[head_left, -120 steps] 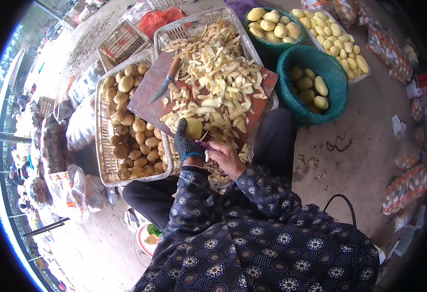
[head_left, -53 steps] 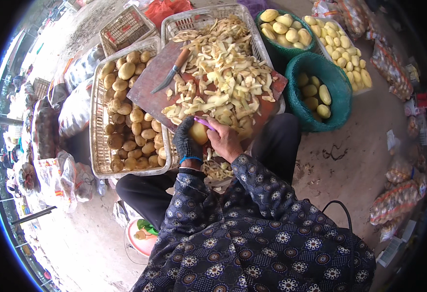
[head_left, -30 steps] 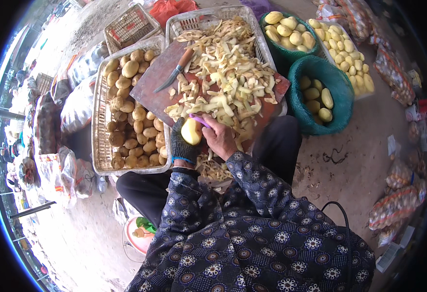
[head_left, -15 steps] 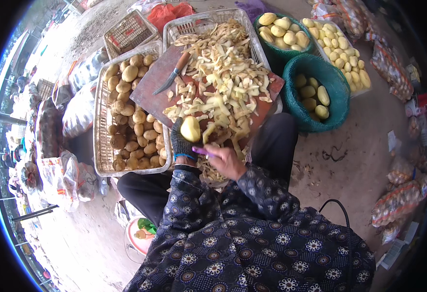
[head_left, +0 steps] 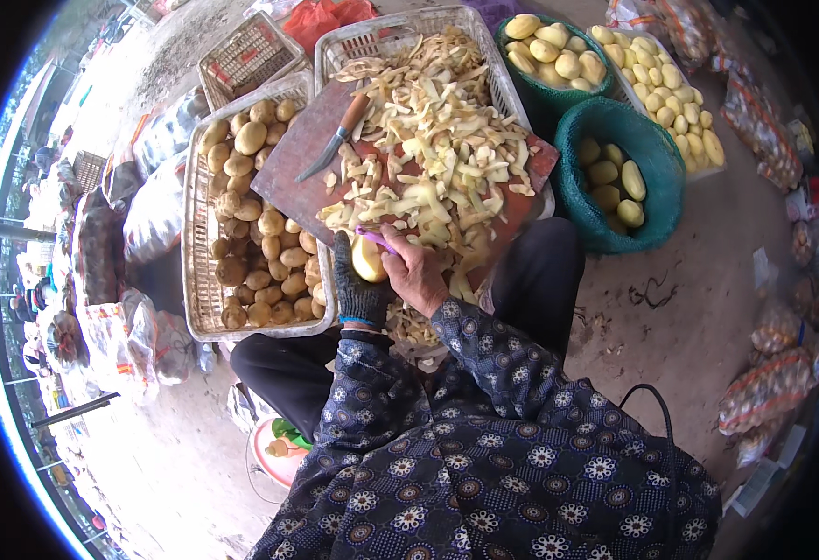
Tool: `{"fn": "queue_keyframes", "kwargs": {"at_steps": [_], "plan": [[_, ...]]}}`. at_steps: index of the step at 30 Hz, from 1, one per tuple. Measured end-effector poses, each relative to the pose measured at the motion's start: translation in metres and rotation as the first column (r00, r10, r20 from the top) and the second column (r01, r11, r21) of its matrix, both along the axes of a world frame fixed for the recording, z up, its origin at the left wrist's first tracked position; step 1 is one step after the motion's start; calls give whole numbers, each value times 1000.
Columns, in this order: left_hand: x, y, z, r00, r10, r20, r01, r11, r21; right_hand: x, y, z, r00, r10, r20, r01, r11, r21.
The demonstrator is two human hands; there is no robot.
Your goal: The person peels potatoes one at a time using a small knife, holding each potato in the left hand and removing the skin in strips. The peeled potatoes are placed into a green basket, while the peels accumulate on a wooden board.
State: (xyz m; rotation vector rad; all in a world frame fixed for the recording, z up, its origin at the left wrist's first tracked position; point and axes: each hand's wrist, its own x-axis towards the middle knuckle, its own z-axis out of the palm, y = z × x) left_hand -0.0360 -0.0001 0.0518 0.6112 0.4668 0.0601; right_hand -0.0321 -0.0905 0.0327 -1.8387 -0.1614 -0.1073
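Observation:
My left hand (head_left: pixel 357 287), in a dark knit glove, is closed around a pale peeled potato (head_left: pixel 368 259). My bare right hand (head_left: pixel 413 271) grips a purple peeler (head_left: pixel 374 238), held against the potato's upper side; its blade is hidden. Both hands are over the near edge of a reddish board (head_left: pixel 299 161). Heaped peelings (head_left: pixel 433 140) cover much of that board. A knife with a wooden handle (head_left: pixel 353 113) lies on its left part, blade toward me. To the left, a plastic crate (head_left: pixel 191 271) holds many unpeeled potatoes (head_left: pixel 251 140).
Right of the board stand a green-lined tub (head_left: pixel 663 201) with several peeled potatoes and another green tub (head_left: pixel 549 103) heaped with them. Beyond is a tray of peeled potatoes (head_left: pixel 675 103). Net sacks (head_left: pixel 766 392) lie at far right. An empty crate (head_left: pixel 249 58) stands at the back left.
My right hand has moved up and forward with the peeler, from below the potato to its upper side. My left hand still holds the potato. The whole view has shifted slightly.

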Motion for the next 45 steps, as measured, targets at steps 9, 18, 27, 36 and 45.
{"fn": "queue_keyframes", "kwargs": {"at_steps": [9, 18, 27, 36, 45], "plan": [[-1, 7, -98, 1000, -4, 15, 6, 994, -107, -33, -4, 8, 996, -84, 43, 87, 993, -82], [2, 17, -85, 977, -211, 40, 193, 945, 263, -59, -50, 31, 965, 226, -130, -222, 974, 45], [8, 19, -60, 887, -459, -54, 229, 334, 915, -28, -45, 28, 983, 182, -33, -176, 974, 142], [13, 23, -151, 886, -336, 318, 321, 942, 99, -40, -24, 32, 995, 95, 41, -81, 958, -275], [-3, 2, -40, 969, -245, 6, 114, 471, 875, -45, -50, 36, 855, 112, -507, 124, 905, 407]]}}
